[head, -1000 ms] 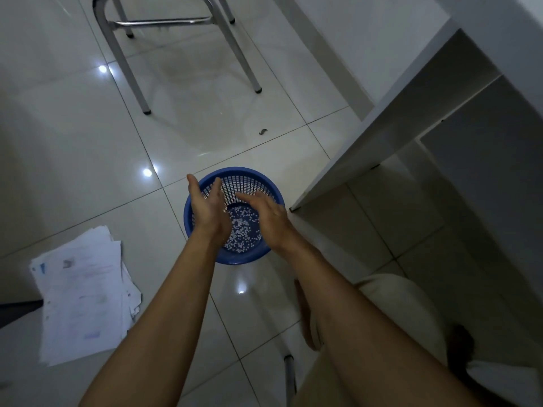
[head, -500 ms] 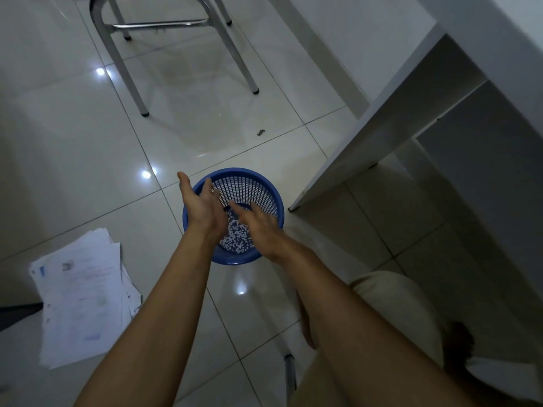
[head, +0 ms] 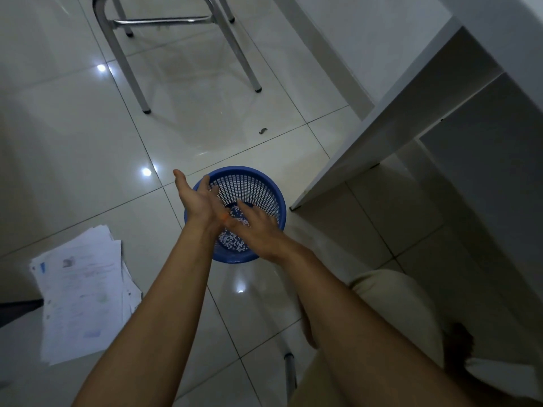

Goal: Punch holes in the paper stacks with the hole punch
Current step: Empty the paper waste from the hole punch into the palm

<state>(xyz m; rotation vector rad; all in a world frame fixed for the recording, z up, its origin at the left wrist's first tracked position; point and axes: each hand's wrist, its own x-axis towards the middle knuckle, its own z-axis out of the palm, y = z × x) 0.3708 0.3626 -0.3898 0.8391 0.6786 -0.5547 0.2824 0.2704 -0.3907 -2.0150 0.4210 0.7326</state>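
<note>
A blue mesh basket (head: 264,189) stands on the tiled floor, its bottom covered with small white paper dots (head: 232,245). Both my hands hover over it. My left hand (head: 195,198) is held palm up with straight fingers over the basket's left rim. My right hand (head: 255,227) lies flat, fingers spread, its fingertips brushing against the left palm. Neither hand holds anything. A messy stack of printed paper (head: 79,301) lies on the floor to the left. No hole punch is in view.
A metal chair's legs (head: 138,86) stand at the back. A white desk panel (head: 382,121) reaches the floor right of the basket. My knee in beige trousers (head: 390,295) is at the lower right. A small dark scrap (head: 262,130) lies on a tile.
My right hand has slid forward and down across my left palm. My left hand has tilted more palm up and shifted slightly left over the basket rim.
</note>
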